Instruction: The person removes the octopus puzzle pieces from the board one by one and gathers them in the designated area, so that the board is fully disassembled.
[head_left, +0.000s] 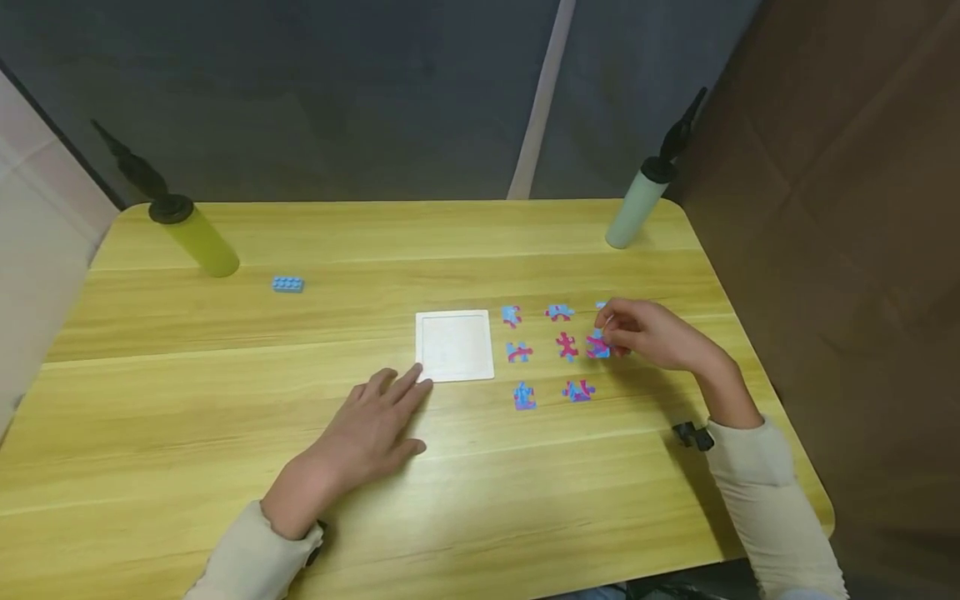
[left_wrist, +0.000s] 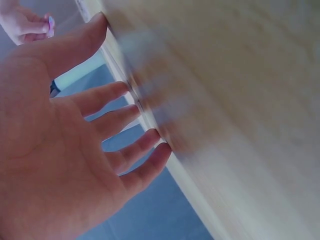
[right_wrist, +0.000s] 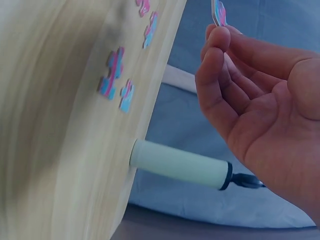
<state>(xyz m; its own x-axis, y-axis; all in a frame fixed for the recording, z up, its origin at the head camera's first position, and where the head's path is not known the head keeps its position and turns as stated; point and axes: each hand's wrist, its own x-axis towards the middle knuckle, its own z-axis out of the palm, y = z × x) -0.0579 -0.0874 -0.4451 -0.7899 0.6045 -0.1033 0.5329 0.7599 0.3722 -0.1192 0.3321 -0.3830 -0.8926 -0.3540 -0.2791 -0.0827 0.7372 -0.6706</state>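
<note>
My right hand (head_left: 648,333) pinches a small pink-and-blue jigsaw piece (right_wrist: 219,12) between thumb and index finger, above the table; in the head view the fingers largely hide it. Just under that hand lies another jigsaw piece (head_left: 597,346), and one more at the back right (head_left: 602,306) is partly covered by the fingers. My left hand (head_left: 367,429) rests on the table palm down, its fingers spread and fairly straight. Its fingertips touch the lower left corner of a white square puzzle tray (head_left: 455,346). No piece shows in the tray.
Several loose jigsaw pieces (head_left: 519,352) lie in loose rows right of the tray on the wooden table (head_left: 225,433). A blue toy brick (head_left: 288,284) sits at the back left. A yellow hand pump (head_left: 206,242) and a pale green hand pump (head_left: 636,208) stand near the back corners.
</note>
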